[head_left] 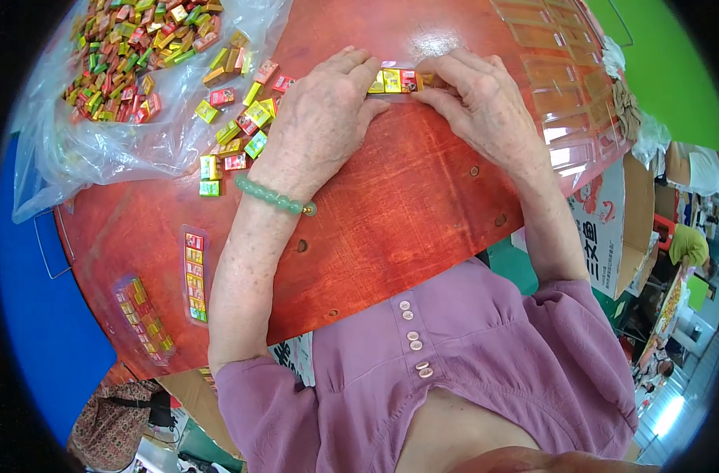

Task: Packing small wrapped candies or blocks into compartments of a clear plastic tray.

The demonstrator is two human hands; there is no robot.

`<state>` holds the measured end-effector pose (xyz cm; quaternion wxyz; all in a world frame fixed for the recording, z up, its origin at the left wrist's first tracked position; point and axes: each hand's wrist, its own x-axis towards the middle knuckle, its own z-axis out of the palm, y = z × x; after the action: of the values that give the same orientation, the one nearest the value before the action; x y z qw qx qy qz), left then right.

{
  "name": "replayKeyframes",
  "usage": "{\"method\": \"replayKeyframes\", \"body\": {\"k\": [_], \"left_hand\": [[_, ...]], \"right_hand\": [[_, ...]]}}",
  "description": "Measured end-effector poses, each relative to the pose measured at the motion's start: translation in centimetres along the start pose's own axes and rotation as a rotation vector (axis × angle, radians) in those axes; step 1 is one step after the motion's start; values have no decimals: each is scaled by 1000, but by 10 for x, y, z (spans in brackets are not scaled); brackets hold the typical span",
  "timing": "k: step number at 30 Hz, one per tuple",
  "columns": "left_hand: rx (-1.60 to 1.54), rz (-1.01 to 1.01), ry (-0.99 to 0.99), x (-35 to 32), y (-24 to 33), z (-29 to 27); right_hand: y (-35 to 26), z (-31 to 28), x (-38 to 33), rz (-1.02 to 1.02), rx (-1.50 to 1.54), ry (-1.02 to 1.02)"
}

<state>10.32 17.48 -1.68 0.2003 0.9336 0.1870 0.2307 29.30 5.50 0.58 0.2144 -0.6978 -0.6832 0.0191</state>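
Observation:
A narrow clear plastic tray [391, 66] lies on the table between my hands, holding a row of small yellow and red boxes [392, 80]. Around its left end curl the fingers and thumb of my left hand [324, 110], hiding that end. At the other end, my right hand [486, 102] has its thumb and index finger closed on a small yellow-orange box [427, 80] in line with the row. Several loose small boxes [249, 118] lie just left of my left hand. A green bead bracelet [273, 197] circles my left wrist.
A large heap of small boxes [131, 55] rests on a clear plastic bag [170, 146] at the far left. Filled trays [195, 276] sit near left on the red table [391, 197]. Clear trays [560, 71] are stacked at the right edge, near a cardboard box [612, 229].

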Motion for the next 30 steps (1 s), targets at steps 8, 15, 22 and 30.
{"method": "replayKeyframes", "body": {"k": [8, 15, 22, 30], "left_hand": [[-85, 14, -1, 2, -6, -4], [-164, -75, -97, 6, -15, -17], [-69, -51, -99, 2, 4, -14], [476, 77, 5, -38, 82, 7]], "right_hand": [[4, 2, 0, -55, -85, -7], [6, -2, -8, -65, -8, 87], [16, 0, -18, 89, 190, -35], [23, -17, -51, 102, 405, -227]]}}
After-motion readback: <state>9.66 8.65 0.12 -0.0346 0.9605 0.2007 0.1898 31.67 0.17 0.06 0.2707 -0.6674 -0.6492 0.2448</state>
